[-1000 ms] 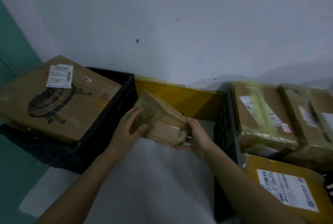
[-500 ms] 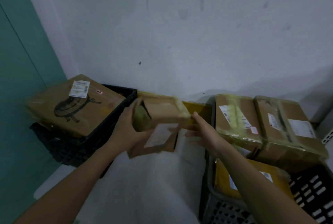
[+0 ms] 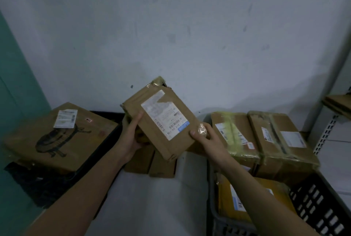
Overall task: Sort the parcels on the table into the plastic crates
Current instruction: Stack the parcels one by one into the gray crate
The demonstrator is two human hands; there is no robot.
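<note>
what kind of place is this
Probably a parcel sorting or storage room. Labelled cardboard parcels fill plastic crates, a metal shelf rack stands at the right, and both hands hold a small parcel with its shipping label up.

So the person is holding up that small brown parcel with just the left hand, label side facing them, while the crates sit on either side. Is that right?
Not quite: both hands hold it. In the head view the left hand grips the small brown parcel at its left edge and the right hand pinches its lower right corner. The rest stands: the label faces the person, with crates on either side.
</note>
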